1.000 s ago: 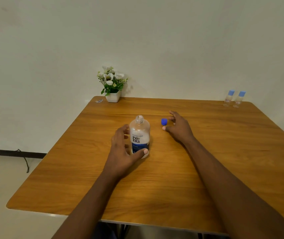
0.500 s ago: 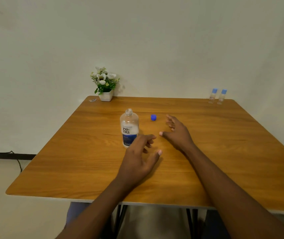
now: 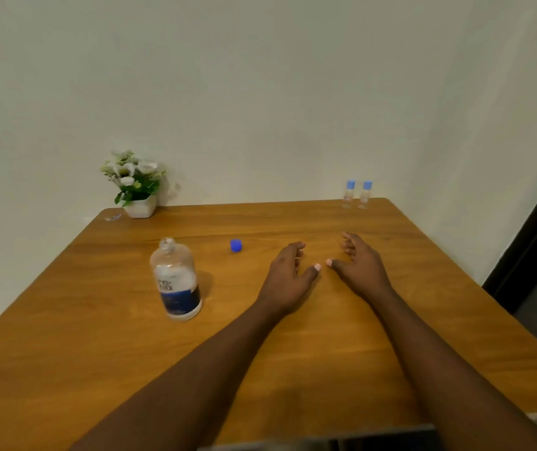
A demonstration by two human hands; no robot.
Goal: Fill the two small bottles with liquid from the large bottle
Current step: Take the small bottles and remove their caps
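Note:
The large clear bottle (image 3: pixel 176 279) with a blue and white label stands upright and uncapped on the wooden table (image 3: pixel 98 336), left of centre. Its blue cap (image 3: pixel 236 246) lies on the table behind it to the right. Two small clear bottles, the left one (image 3: pixel 348 194) and the right one (image 3: pixel 365 195), both with light blue caps on, stand side by side at the far right corner. My left hand (image 3: pixel 288 279) and my right hand (image 3: pixel 360 268) hover over the middle of the table, fingers spread, holding nothing, thumbs nearly touching.
A white pot of white flowers (image 3: pixel 135 185) stands at the far left corner, with a small scrap (image 3: pixel 113 218) beside it. A pale wall runs behind the table. A dark door frame (image 3: pixel 534 236) is at the right.
My left hand let go of the large bottle and moved right, away from it. My right hand moved right, away from the blue cap. The view swung to the right.

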